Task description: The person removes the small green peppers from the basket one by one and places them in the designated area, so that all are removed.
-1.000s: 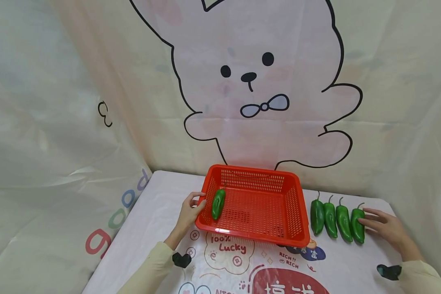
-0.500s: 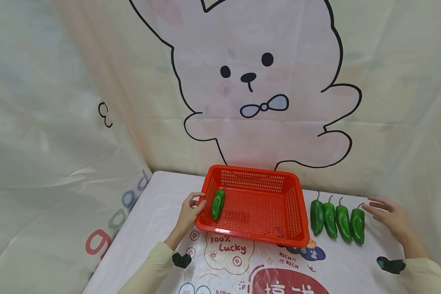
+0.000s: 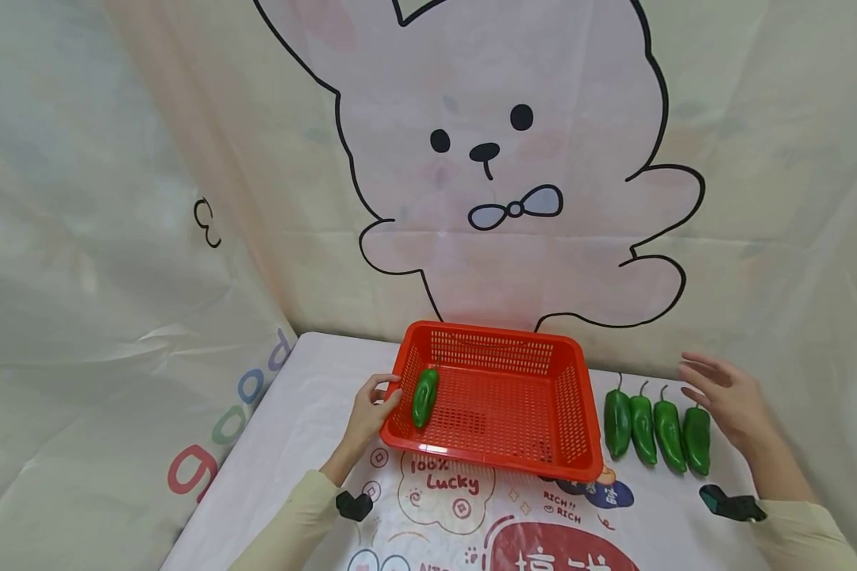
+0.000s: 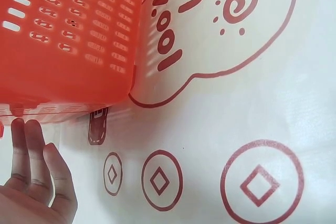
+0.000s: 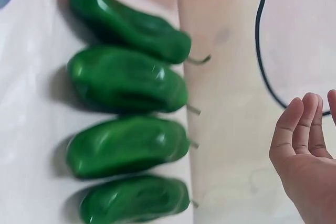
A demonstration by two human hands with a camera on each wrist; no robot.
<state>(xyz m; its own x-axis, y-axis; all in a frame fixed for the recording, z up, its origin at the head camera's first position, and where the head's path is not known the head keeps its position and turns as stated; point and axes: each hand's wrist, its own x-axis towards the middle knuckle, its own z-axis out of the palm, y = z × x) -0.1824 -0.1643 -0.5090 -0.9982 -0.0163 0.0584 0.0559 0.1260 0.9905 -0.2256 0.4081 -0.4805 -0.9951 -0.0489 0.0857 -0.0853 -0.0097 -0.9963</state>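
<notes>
A red plastic basket (image 3: 493, 456) with slotted walls stands on the table, and one green chili pepper (image 3: 424, 396) lies inside it along the left wall. My left hand (image 3: 367, 412) holds the basket's left rim; in the left wrist view, fingers (image 4: 37, 156) reach up to the basket's side. Right of the basket, several green chili peppers (image 3: 643, 428) lie side by side in a row, stems pointing away. My right hand (image 3: 728, 400) hovers above the stem end of the rightmost pepper (image 3: 697, 440), fingers loosely bent, nothing in it. The right wrist view has these peppers (image 5: 128, 145) beside the hand.
A white cloth (image 3: 336, 365) with printed drawings and lettering covers the table. Behind it hangs a pale backdrop (image 3: 507, 262) with a cartoon bear, and another sheet (image 3: 114, 317) closes off the left side.
My right hand let go of the rightmost pepper, drew back to the right, then rose and came left over its stem end. The left hand and basket stayed put.
</notes>
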